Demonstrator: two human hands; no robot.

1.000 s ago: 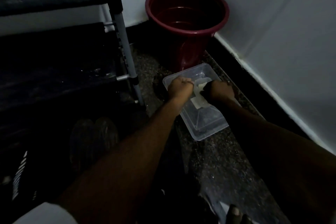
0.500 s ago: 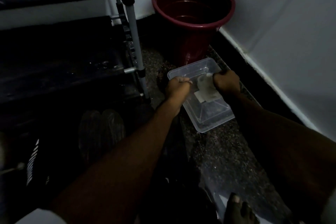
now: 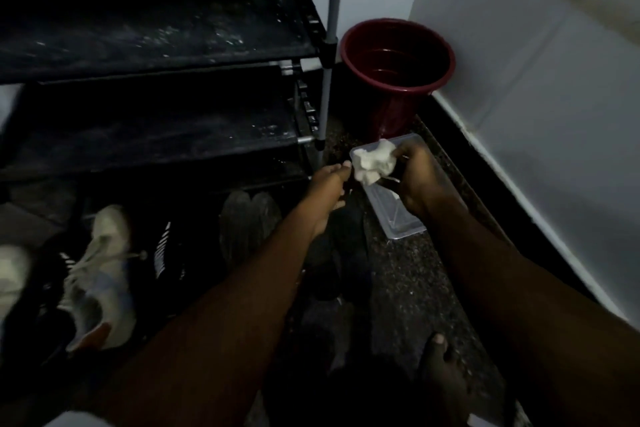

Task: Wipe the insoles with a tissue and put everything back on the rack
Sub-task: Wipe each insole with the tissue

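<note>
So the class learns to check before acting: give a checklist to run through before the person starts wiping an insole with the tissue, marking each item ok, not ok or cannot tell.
1. Tissue in hand: ok. The right hand grips the crumpled tissue above the clear tray.
2. Left hand free: ok. Its fingers are straight and hold nothing.
3. Insole found: cannot tell. The dark shapes on the floor under the left hand are too dim to name.
4. Tissue damp or dry: cannot tell.
5. Rack shelves clean for the return: not ok. Pale specks show on them.
</note>
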